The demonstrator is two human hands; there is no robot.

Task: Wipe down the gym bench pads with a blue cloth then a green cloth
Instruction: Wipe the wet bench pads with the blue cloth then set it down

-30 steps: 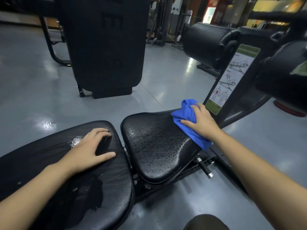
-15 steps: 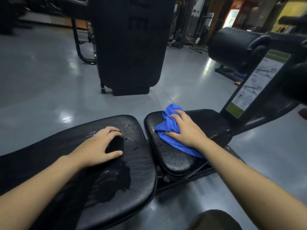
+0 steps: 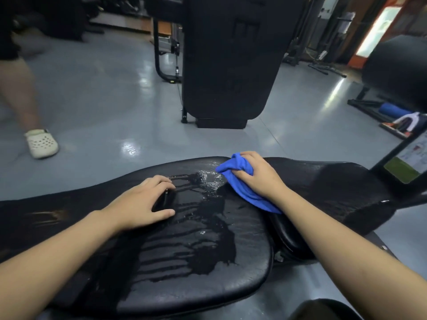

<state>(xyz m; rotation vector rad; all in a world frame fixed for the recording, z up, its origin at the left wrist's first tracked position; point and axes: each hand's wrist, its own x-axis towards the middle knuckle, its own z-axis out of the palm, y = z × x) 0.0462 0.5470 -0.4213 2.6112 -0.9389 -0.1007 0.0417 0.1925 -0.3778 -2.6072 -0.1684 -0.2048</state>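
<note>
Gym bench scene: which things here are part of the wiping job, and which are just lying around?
Part of the job: blue cloth, large bench pad, small bench pad, right hand, left hand.

Lying about: upright black pad, blue roller, instruction placard.

We record a dim indoor scene with cool, flat light. Overhead lamps leave soft white reflections on the grey floor, brightest in a small patch at its centre and in a streak on the right. A lit panel at top right is overexposed. The wet black pad shows glossy highlights near its far edge. The passer-by's leg at left is motion-blurred. Wide-angle distortion bows the pad's edge and stretches both forearms toward the lower corners. Background machines sink into shadow.
</note>
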